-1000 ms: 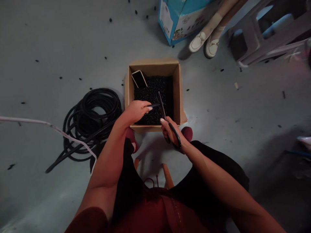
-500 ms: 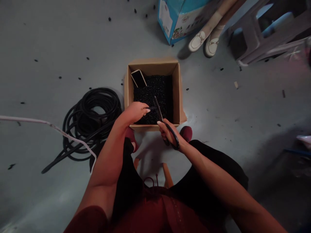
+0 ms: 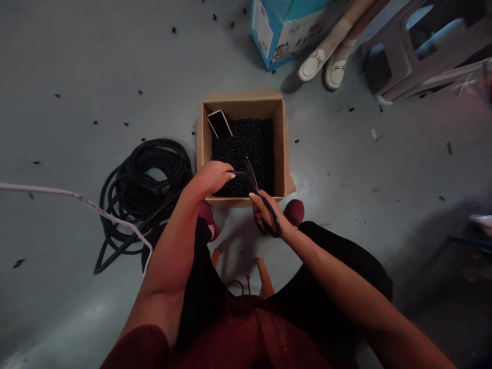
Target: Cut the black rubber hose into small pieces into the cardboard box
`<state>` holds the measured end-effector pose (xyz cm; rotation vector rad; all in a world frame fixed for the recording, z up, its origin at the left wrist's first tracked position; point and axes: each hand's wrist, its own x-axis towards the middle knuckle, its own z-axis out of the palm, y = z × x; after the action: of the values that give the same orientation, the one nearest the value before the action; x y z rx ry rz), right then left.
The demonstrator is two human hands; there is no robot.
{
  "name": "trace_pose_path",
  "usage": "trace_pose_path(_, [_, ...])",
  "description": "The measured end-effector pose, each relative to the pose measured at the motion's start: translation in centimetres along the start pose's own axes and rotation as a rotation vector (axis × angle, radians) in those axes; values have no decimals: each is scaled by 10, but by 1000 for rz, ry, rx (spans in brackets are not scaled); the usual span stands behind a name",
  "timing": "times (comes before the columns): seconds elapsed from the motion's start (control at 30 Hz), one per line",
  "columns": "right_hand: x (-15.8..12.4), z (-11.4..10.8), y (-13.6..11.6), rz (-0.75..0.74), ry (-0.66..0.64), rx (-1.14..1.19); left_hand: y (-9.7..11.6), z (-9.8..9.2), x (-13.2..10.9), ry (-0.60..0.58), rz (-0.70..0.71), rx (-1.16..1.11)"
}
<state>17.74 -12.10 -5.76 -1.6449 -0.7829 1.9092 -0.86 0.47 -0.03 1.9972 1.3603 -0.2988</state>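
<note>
While pinching a black tube (image 3: 241,173) with the left hand (image 3: 217,175) above a cardboard box (image 3: 285,148) of black pieces (image 3: 248,137), gripping scissors (image 3: 251,176) with the right hand (image 3: 265,209) near the tube's end; cannot read the print (image 3: 295,43) on the blue carton (image 3: 283,12).

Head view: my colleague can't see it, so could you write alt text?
A person's left hand holds a ribbed black piece, the right hand scissors at its end, over a box of black bits. A black coil lies left of the box.

dark-red top (image 3: 246,341) | short sleeve (image 3: 140,346) | drawstring (image 3: 248,283) | black trousers (image 3: 361,259) | red shoes (image 3: 294,212)
</note>
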Motion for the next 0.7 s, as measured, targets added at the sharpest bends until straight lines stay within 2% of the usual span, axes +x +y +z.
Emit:
trace_pose_path(0.13, [-1, -3, -4, -47, 44, 66, -2, -9, -5, 160, 38, -184])
trace_pose_path(0.27, [-8, -5, -14, -132, 4, 65, -4, -14, -9, 260, 36, -359])
trace_pose_path(0.47, [-13, -6, -18, -181, 7, -39, -3, -14, -10, 255, 1, -494])
trace_pose_path(0.7, [-12, -9, -17, -258, 24, -196, 0, -13, -9, 226, 11, -521])
